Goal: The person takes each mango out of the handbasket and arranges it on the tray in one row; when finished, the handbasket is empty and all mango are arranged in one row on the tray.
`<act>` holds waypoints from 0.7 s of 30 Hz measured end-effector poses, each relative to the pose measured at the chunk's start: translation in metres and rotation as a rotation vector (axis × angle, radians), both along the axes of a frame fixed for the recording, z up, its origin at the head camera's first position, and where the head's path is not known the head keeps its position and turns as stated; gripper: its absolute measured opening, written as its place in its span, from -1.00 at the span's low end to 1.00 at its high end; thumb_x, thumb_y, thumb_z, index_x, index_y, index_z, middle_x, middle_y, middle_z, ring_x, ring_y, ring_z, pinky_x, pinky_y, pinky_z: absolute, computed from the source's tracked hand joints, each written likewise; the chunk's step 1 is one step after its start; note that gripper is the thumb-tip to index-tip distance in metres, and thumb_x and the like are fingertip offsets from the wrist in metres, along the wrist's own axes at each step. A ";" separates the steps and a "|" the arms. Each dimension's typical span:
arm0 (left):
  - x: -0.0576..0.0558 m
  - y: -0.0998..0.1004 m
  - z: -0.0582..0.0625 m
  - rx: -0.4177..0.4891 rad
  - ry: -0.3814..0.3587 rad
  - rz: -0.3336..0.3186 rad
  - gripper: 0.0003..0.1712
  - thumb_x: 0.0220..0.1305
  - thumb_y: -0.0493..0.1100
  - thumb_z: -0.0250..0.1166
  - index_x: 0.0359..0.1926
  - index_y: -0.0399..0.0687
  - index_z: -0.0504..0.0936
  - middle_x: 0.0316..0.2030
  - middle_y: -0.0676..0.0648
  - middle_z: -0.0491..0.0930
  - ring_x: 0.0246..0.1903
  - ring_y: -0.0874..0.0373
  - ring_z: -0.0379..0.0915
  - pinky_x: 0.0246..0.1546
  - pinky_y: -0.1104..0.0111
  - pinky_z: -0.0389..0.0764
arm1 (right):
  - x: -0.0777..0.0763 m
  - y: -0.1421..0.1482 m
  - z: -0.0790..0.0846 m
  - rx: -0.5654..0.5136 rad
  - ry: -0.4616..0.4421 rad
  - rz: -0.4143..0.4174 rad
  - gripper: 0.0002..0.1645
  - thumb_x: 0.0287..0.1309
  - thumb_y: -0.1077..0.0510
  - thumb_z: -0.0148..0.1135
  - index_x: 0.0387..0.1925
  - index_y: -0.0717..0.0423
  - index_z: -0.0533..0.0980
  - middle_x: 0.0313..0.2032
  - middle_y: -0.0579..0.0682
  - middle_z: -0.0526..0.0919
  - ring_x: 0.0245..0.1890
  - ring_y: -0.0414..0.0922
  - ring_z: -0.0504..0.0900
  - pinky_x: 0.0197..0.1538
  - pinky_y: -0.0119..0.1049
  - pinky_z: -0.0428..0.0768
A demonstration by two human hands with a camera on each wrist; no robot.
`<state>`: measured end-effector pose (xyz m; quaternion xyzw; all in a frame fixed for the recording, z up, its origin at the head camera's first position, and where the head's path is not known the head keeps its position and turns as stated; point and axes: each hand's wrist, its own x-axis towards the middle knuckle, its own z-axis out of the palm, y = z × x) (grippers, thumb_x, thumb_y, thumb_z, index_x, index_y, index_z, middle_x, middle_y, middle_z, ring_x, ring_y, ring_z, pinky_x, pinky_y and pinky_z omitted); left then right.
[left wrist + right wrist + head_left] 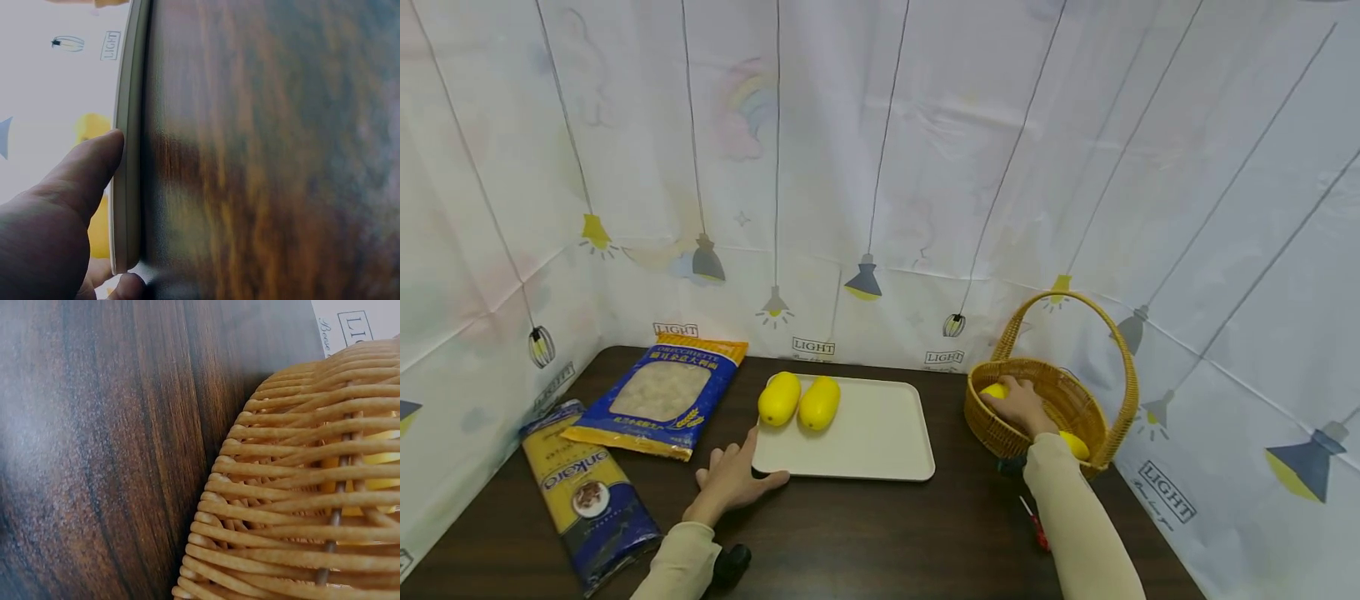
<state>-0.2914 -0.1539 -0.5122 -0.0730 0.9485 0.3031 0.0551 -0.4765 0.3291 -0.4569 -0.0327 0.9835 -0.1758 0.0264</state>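
My left hand [733,479] rests at the near left corner of a cream rectangular tray [880,433], thumb along the front edge and fingers spread by the left side. In the left wrist view the straight thumb [81,169] lies against the tray's rim [128,156]. Two yellow oval fruits [779,398] [818,403] lie side by side on the tray's left part. My right hand [1022,406] reaches into a wicker basket [981,429] and holds a yellow fruit [995,391] between thumb and fingers. Another yellow fruit [1075,445] sits in the basket near the wrist. The basket's weave [281,487] hides this hand in the right wrist view.
A blue and orange pasta bag [658,392] and a yellow and blue packet [587,492] lie at the left. A small red-handled tool [1040,533] lies beside the right forearm. The basket's tall handle [1127,367] arches up at the right. Printed curtains stand behind the dark table [865,533].
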 end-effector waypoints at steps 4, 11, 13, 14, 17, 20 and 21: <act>0.000 0.002 -0.001 -0.001 0.002 -0.003 0.26 -0.10 0.50 0.28 0.50 0.09 -0.05 0.18 -0.29 0.36 -0.01 -0.16 0.14 -0.15 -0.03 0.15 | 0.002 0.003 0.000 -0.026 -0.010 0.006 -0.02 0.19 -0.38 0.00 0.40 0.18 0.11 0.32 0.48 0.05 0.23 0.40 0.21 0.12 0.25 0.36; 0.000 0.003 0.000 0.001 -0.003 -0.003 0.26 -0.10 0.50 0.29 0.50 0.09 -0.05 0.20 -0.30 0.34 0.01 -0.17 0.14 -0.14 -0.04 0.15 | 0.002 0.006 0.000 -0.024 0.003 0.012 -0.02 0.19 -0.34 0.03 0.39 0.23 0.11 0.31 0.47 0.07 0.24 0.36 0.20 0.13 0.20 0.37; 0.000 0.002 0.000 0.001 -0.004 -0.003 0.26 -0.10 0.50 0.28 0.50 0.10 -0.05 0.21 -0.30 0.33 0.02 -0.18 0.14 -0.13 -0.04 0.15 | 0.003 0.008 0.000 -0.028 0.007 0.009 -0.02 0.19 -0.34 0.04 0.39 0.23 0.11 0.30 0.47 0.08 0.22 0.34 0.21 0.10 0.18 0.39; 0.000 0.002 0.000 -0.001 -0.005 -0.003 0.26 -0.10 0.50 0.28 0.50 0.10 -0.06 0.20 -0.30 0.33 0.02 -0.18 0.14 -0.13 -0.04 0.15 | 0.003 0.009 -0.001 -0.032 0.006 0.007 -0.02 0.19 -0.33 0.04 0.40 0.24 0.11 0.31 0.47 0.06 0.22 0.34 0.21 0.10 0.17 0.40; -0.001 0.001 -0.001 -0.004 -0.006 -0.002 0.27 -0.10 0.51 0.28 0.50 0.11 -0.06 0.19 -0.30 0.34 0.01 -0.18 0.14 -0.14 -0.04 0.15 | 0.004 0.011 0.000 -0.052 0.010 0.003 -0.03 0.20 -0.31 0.05 0.41 0.24 0.09 0.32 0.47 0.01 0.23 0.35 0.19 0.10 0.16 0.40; -0.001 0.000 -0.002 -0.009 -0.002 -0.001 0.27 -0.10 0.51 0.27 0.50 0.10 -0.07 0.18 -0.30 0.35 0.01 -0.18 0.14 -0.14 -0.04 0.15 | 0.005 0.013 0.003 -0.061 0.023 0.006 -0.03 0.22 -0.30 0.05 0.41 0.24 0.08 0.31 0.48 0.00 0.21 0.36 0.19 0.08 0.16 0.41; -0.001 0.000 -0.002 -0.010 0.000 0.000 0.27 -0.10 0.51 0.27 0.50 0.10 -0.07 0.17 -0.30 0.35 0.00 -0.18 0.15 -0.15 -0.04 0.16 | 0.006 0.013 0.004 -0.063 0.028 0.005 -0.03 0.22 -0.29 0.06 0.41 0.23 0.08 0.31 0.48 0.01 0.19 0.36 0.21 0.07 0.16 0.41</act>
